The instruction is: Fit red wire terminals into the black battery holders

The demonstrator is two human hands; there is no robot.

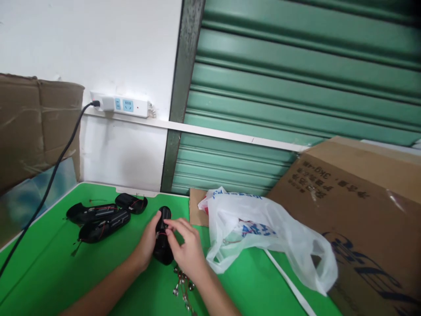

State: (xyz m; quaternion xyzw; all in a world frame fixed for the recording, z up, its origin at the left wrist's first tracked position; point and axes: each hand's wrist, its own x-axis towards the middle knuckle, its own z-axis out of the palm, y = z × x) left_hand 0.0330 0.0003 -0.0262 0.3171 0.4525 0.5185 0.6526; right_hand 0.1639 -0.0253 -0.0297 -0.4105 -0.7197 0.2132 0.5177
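A black elongated plastic housing (163, 251) with a thin red wire across it stands out against the green table (131, 285). My left hand (148, 241) is wrapped along its left side and holds it. Over its upper part, my right hand (186, 243) has thumb and forefinger pinched together at the wire area; whatever lies between those fingertips is too small to make out. Below my right wrist lies a bunch of small metallic parts on wires (184, 287). Several similar black housings (105, 226) with wires rest to the left.
A white plastic bag (250, 224) lies right of my hands, with a white strip (289, 281) beneath it. Cardboard boxes (368, 210) flank the table. A black cable (55, 171) runs down from the power strip (131, 106) on the wall.
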